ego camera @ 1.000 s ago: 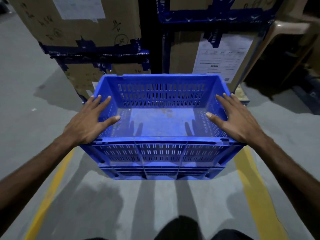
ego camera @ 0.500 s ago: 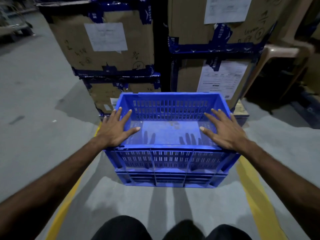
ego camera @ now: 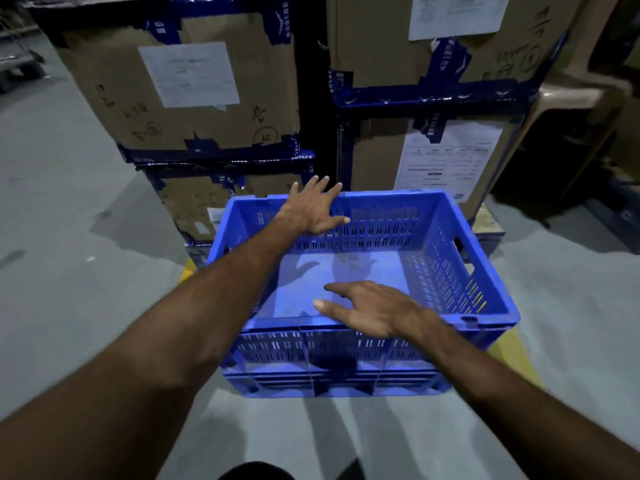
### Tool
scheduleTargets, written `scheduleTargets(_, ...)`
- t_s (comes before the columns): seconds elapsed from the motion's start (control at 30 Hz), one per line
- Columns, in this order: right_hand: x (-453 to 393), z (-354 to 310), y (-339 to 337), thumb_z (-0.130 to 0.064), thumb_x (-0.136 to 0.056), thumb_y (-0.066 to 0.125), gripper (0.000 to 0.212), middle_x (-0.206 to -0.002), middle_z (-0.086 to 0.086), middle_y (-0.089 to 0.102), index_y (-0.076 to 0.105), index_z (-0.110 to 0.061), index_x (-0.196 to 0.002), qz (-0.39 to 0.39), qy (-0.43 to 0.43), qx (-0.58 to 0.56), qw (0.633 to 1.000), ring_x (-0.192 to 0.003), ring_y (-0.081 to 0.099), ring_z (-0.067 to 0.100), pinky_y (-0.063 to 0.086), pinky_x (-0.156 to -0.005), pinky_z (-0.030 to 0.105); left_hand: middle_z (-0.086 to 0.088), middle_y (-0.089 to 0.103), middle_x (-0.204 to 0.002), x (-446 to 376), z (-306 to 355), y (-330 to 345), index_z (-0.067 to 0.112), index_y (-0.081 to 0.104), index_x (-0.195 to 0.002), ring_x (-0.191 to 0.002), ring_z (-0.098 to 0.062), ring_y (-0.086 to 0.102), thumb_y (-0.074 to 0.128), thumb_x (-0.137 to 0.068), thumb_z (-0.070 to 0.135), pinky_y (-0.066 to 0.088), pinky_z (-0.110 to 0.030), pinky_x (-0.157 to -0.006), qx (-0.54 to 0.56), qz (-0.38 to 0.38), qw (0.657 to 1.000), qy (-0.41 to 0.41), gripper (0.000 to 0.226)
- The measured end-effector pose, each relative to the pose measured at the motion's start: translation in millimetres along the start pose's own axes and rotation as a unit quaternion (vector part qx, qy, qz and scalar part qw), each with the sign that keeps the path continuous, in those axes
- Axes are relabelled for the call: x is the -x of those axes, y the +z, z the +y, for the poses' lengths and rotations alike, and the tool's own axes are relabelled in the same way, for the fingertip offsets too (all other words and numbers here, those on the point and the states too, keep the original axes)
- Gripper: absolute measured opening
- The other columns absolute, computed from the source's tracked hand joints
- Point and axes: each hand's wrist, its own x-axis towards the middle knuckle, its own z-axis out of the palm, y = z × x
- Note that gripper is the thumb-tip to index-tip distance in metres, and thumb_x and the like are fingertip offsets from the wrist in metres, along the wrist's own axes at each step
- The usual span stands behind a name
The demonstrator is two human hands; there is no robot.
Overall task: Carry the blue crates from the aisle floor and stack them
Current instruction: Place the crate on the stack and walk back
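Observation:
An empty blue slotted crate (ego camera: 460,271) stands on the grey aisle floor right in front of me, its open top facing up. My left hand (ego camera: 313,209) reaches across to the crate's far rim, fingers spread and straight over that edge. Above the near rim, my right hand (ego camera: 367,308) is held flat with fingers extended toward the left. Neither hand holds anything. A lower blue edge shows under the crate's front; I cannot tell whether it is a second crate.
Stacked cardboard boxes (ego camera: 194,95) with blue tape and paper labels stand directly behind the crate. More taped boxes (ego camera: 446,154) rise at the back right, beside a beige plastic chair (ego camera: 581,95). Yellow floor lines (ego camera: 516,355) run either side of the crate. Open grey floor lies to the left.
Both hands left the crate's side rims. The left one moved forward to the far rim and the right one shifted to the near rim. My view rose and the crate looks turned slightly.

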Motion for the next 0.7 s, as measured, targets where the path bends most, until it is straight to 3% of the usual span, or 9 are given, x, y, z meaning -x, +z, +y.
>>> scheduleTargets(0.07, 0.1, -0.8, 0.9, -0.098, -0.080, 0.015, 0.099, -0.163, -0.003, 0.042, 0.031, -0.041, -0.159, 0.003, 0.009, -0.001, 1.000, -0.147, 0.041, 0.024, 0.037, -0.116, 0.052, -0.010, 0.010, -0.174, -7.2, 4.3, 8.8, 0.022, 0.007, -0.167, -0.160, -0.032, 0.011, 0.046, -0.095, 0.076, 0.011, -0.065, -0.125, 0.006, -0.007, 1.000, 0.004, 0.098)
scheduleTargets(0.2, 3.1, -3.0, 0.9, -0.097, -0.081, 0.016, 0.096, -0.158, -0.002, 0.048, 0.039, -0.040, -0.155, 0.009, 0.018, 0.004, 1.000, -0.142, 0.046, 0.026, 0.040, -0.112, 0.049, -0.007, 0.015, -0.174, -3.7, 4.3, 32.6, 0.022, 0.007, -0.167, -0.158, -0.030, 0.016, 0.058, -0.089, 0.068, 0.007, -0.062, -0.126, 0.010, 0.056, 0.998, 0.004, 0.104)
scheduleTargets(0.53, 2.7, -4.2, 4.3, -0.090, -0.088, 0.020, 0.086, -0.136, -0.002, 0.066, 0.052, -0.034, -0.146, 0.057, 0.001, 0.050, 0.997, -0.126, 0.059, 0.028, 0.043, -0.100, 0.043, -0.007, 0.031, -0.165, -11.9, -0.4, 75.0, 0.020, 0.021, -0.164, -0.151, -0.030, 0.029, 0.053, -0.076, 0.064, 0.008, -0.063, -0.124, 0.020, 0.207, 0.978, 0.021, 0.103)
scheduleTargets(0.7, 2.4, -4.8, 4.9, -0.090, -0.087, 0.019, 0.087, -0.135, -0.003, 0.067, 0.055, -0.033, -0.142, 0.049, -0.003, 0.049, 0.998, -0.125, 0.059, 0.028, 0.043, -0.102, 0.043, -0.008, 0.037, -0.159, -13.0, -0.3, 78.4, 0.019, 0.024, -0.162, -0.148, -0.031, 0.033, 0.055, -0.073, 0.063, 0.010, -0.064, -0.123, 0.009, 0.238, 0.971, 0.018, 0.103)
